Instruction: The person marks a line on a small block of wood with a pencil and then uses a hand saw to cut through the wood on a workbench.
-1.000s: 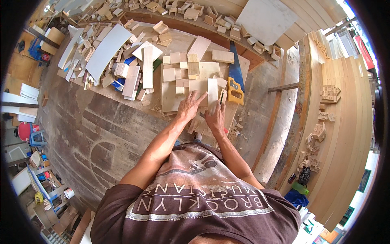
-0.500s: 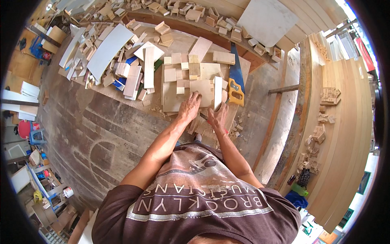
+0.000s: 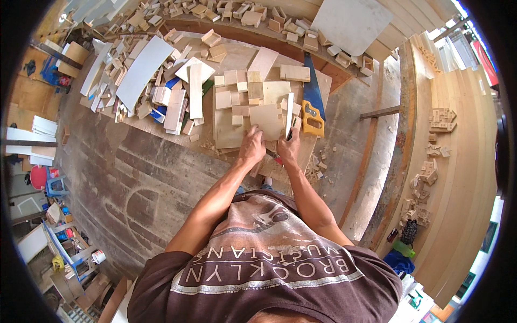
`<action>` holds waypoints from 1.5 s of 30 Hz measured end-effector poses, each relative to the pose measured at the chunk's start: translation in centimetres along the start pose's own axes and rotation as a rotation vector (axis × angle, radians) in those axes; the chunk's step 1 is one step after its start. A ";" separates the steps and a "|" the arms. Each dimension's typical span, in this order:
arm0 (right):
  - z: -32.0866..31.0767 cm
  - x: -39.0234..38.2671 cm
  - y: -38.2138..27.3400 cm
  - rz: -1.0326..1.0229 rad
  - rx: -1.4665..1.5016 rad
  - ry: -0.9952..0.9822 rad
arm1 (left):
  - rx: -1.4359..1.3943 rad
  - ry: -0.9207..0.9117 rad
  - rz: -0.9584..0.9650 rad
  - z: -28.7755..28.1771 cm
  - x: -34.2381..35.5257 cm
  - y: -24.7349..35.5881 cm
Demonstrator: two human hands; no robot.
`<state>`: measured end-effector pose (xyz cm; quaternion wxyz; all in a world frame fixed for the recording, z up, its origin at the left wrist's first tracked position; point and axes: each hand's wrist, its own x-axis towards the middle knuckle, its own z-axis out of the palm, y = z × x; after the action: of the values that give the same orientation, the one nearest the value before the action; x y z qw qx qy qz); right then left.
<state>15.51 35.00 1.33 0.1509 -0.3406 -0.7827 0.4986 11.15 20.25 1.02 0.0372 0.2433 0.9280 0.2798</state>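
My left hand, fingers curled, grips the near left edge of a square plywood piece lying on stacked boards. My right hand is closed at the lower end of a pale narrow strip standing on edge beside the square's right side, along with a slim dark object too small to name. A blue handsaw with a yellow handle lies just to the right. Small wood blocks are arranged beyond my hands.
The plywood worktop carries jumbled offcuts and white panels at left. Behind is a shelf of small wooden boxes. At right are long planks with small wooden pieces and a floor gap beside the bench. Cluttered materials stand at left.
My left hand has drawn its spread fingers back to the square's edge and curled them. The pale strip has turned from lying flat to standing on edge, with my right hand at it.
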 end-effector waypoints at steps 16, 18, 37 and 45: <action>-15.7 0.2 -6.5 -0.140 0.215 -0.267 | -1.267 0.005 -0.218 -9.5 1.7 8.3; -16.7 0.0 -7.8 -0.493 -0.182 -0.070 | -1.304 0.059 -0.253 -10.6 1.3 8.6; -12.4 -7.0 -12.8 -0.882 -0.330 -0.265 | -1.403 0.456 -0.194 -14.8 -1.8 8.1; -11.4 -6.8 -13.1 -0.887 -0.275 -0.275 | -1.315 0.503 -0.168 -14.7 -1.1 6.7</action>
<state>21.98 34.52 18.86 0.1975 0.0785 -0.9239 0.3183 12.01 17.26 16.91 -0.0175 0.0260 0.5631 0.8258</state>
